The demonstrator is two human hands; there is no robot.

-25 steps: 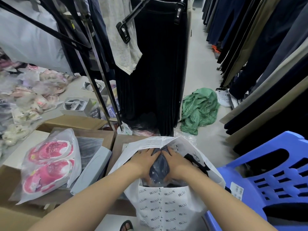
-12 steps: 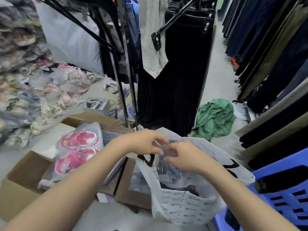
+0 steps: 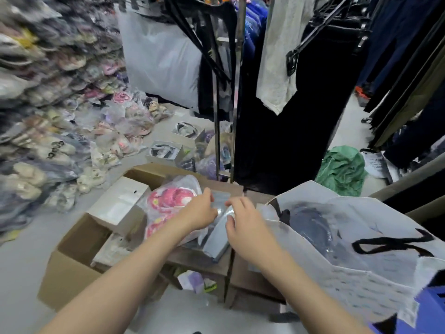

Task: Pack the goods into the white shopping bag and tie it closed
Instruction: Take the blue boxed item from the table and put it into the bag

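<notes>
The white shopping bag (image 3: 361, 268) stands open at 4 o'clock, leaning on a blue chair (image 3: 431, 309), with a dark wrapped garment (image 3: 310, 225) inside and black handles draped over its side. Both hands reach to 12 o'clock over the cardboard box (image 3: 72, 266). The left hand (image 3: 199, 212) and right hand (image 3: 245, 225) have fingers curled at a grey plastic packet (image 3: 216, 235); blur hides whether either truly grips it. Pink slippers (image 3: 168, 201) in clear wrap lie just left.
</notes>
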